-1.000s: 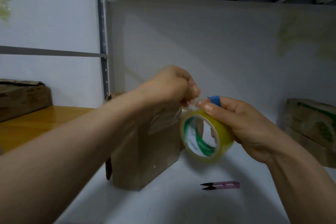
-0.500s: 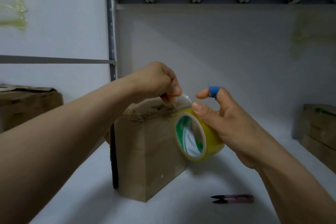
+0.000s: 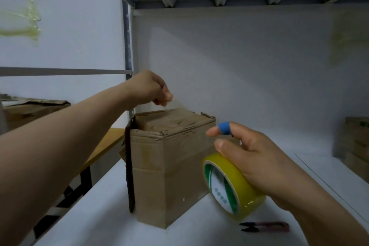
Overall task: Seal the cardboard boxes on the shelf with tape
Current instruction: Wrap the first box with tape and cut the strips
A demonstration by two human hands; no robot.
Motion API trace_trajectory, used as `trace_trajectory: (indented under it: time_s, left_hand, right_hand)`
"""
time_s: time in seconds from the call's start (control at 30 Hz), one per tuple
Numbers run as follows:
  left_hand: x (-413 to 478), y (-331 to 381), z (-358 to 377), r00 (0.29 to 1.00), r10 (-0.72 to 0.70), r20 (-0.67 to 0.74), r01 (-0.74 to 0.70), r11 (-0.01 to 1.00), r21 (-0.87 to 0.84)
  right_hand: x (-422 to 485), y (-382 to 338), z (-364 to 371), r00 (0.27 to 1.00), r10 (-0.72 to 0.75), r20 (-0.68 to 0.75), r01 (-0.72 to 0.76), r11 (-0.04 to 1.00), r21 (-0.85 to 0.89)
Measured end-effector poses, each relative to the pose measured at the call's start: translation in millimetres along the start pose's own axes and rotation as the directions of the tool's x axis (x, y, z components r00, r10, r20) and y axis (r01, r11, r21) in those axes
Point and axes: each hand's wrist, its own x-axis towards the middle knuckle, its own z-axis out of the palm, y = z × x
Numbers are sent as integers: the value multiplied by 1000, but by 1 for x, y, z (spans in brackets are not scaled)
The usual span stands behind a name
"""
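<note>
A worn brown cardboard box (image 3: pixel 169 168) stands upright on the white shelf (image 3: pixel 111 217), its crumpled top flaps folded down. My right hand (image 3: pixel 253 162) grips a yellow tape roll (image 3: pixel 231 185) low beside the box's right face; a blue band wraps the index finger. My left hand (image 3: pixel 151 90) hovers above the box's far top edge, pinching the free end of the clear tape strip (image 3: pixel 191 136), which stretches faintly over the box down to the roll.
Small pink-handled snips (image 3: pixel 265 226) lie on the shelf at front right. More cardboard boxes (image 3: pixel 357 146) sit at far right, and another box (image 3: pixel 36 112) at left above a wooden surface (image 3: pixel 103 146). A metal upright (image 3: pixel 127 46) and the shelf above bound the space.
My left hand pulled the tape end up and back over the box while my right hand lowered the roll beside the box's right face. The strip has lengthened.
</note>
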Motion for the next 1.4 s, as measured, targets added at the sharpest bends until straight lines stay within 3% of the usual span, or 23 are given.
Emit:
trace_trajectory:
  time_s: [0.3, 0.67, 0.97, 1.13, 1.27, 1.4]
  left_hand:
    - [13, 5, 19, 1000, -2, -14, 2, 1000, 18]
    - [15, -7, 33, 995, -35, -95, 69, 922, 381]
    - [3, -4, 48, 996, -50, -80, 85, 839, 538]
    - [7, -18, 34, 978, -205, -34, 199, 876, 440]
    - [8, -27, 32, 958, -284, 34, 278, 953, 117]
    - [3, -28, 30, 985, -156, -76, 169, 958, 233]
  right_hand:
    - [-3, 9, -10, 998, 46, 47, -43, 997, -58]
    - [2, 16, -1, 987, 119, 111, -118, 993, -12]
    - [2, 24, 5, 988, 98, 121, -99, 995, 4]
    - [-1, 27, 11, 981, 137, 135, -139, 990, 7]
    - [-2, 27, 15, 981, 151, 125, -155, 988, 25]
    - [0, 28, 21, 978, 168, 122, -171, 985, 9]
